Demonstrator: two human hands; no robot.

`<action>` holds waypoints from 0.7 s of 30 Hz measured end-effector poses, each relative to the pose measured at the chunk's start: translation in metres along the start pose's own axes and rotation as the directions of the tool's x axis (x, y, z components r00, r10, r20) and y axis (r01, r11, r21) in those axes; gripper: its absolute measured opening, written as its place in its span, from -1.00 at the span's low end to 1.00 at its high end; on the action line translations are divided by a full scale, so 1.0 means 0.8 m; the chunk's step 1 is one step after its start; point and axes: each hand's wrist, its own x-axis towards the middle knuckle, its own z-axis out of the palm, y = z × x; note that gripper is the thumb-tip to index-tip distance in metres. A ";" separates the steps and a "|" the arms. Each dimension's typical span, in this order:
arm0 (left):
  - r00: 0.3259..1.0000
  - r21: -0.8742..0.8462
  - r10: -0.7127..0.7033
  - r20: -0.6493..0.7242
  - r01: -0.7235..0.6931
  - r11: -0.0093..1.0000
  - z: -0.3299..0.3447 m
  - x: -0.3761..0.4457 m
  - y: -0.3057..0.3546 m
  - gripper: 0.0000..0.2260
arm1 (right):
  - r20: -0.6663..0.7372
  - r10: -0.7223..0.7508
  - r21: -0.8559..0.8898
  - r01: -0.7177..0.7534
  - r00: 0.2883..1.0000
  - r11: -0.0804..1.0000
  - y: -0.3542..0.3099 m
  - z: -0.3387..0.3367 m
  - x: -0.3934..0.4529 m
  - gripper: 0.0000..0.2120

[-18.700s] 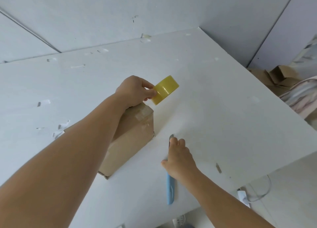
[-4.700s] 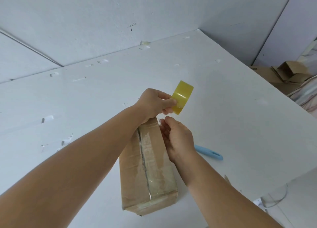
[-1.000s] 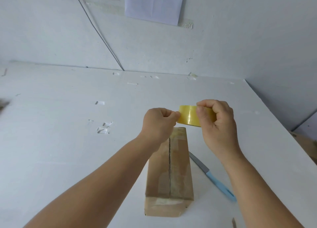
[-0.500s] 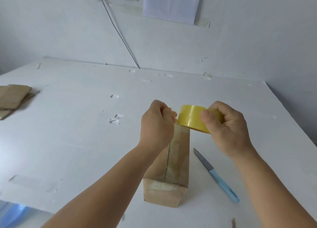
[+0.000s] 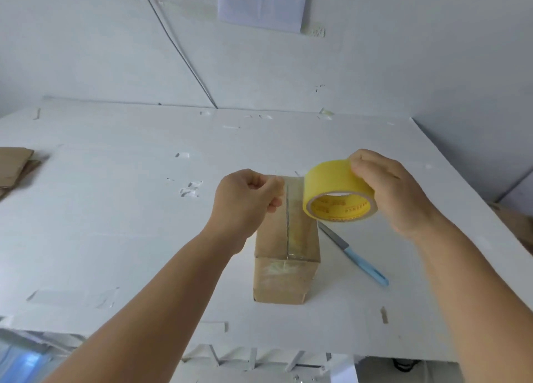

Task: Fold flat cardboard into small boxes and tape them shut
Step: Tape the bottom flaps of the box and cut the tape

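White table [image 5: 115, 224]: right hand [image 5: 395, 192] grips the yellow tape roll [image 5: 337, 193]; left hand [image 5: 245, 203] pinches its pulled end above the closed box [image 5: 287, 255].

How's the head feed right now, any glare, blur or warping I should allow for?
Head view: soft, even light with faint shadows; mild glare on the taped box top; wide-angle bending at the table edges; left hand and tape roll slightly soft, as if compressed; blue blur at the lower left corner.
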 end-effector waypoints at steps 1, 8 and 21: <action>1.000 0.001 0.001 -0.020 -0.001 1.000 -0.004 -0.002 0.001 -0.81 | 0.028 -0.003 0.053 0.001 1.000 0.999 -0.002 -0.002 -0.004 -0.71; 0.999 0.051 0.025 -0.027 -0.024 0.998 -0.015 -0.024 0.001 -0.73 | -0.043 0.029 -0.034 -0.030 0.999 0.999 0.009 -0.004 -0.021 -0.46; 0.992 0.056 -0.117 -0.050 0.120 0.991 -0.043 -0.028 -0.055 -0.80 | 0.051 0.325 -0.465 -0.266 0.944 0.845 0.039 -0.011 -0.045 -0.46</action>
